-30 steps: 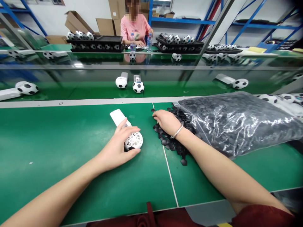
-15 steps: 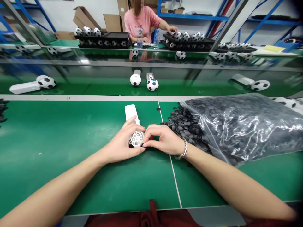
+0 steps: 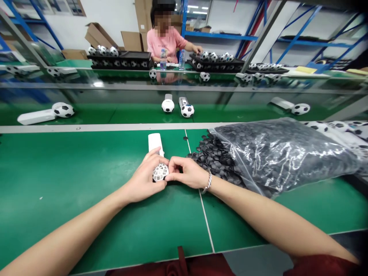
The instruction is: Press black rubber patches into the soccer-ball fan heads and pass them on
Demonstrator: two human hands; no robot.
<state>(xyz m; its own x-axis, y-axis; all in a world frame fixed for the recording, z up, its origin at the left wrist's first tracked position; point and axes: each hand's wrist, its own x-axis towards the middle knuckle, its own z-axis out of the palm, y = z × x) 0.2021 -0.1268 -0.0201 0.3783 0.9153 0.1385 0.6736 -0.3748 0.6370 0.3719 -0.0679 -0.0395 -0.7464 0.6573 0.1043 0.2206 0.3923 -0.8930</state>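
Note:
A white device with a soccer-ball head (image 3: pixel 160 172) and a flat white handle (image 3: pixel 155 142) lies on the green table, its handle pointing away from me. Pale openings in a white lattice cover the top of the ball, and dark patches show low on its side. My left hand (image 3: pixel 145 175) curls round the ball from the left, fingers behind and thumb in front. At the ball's right edge, my right hand (image 3: pixel 186 171) has thumb and index finger pinched together. Whatever small piece lies between those fingertips is hidden.
Loose black pieces (image 3: pixel 214 157) spill from a clear plastic bag (image 3: pixel 281 153) on the right. One black piece (image 3: pixel 185 138) lies alone. Beyond the grey rail, several finished soccer-ball devices (image 3: pixel 187 110) rest on a green belt. A person in pink (image 3: pixel 165 42) sits opposite beside black trays (image 3: pixel 120 60).
The view has tilted up and shifted slightly right, showing more of the person opposite. Both hands stay at the ball, the right one still pinching at its right edge.

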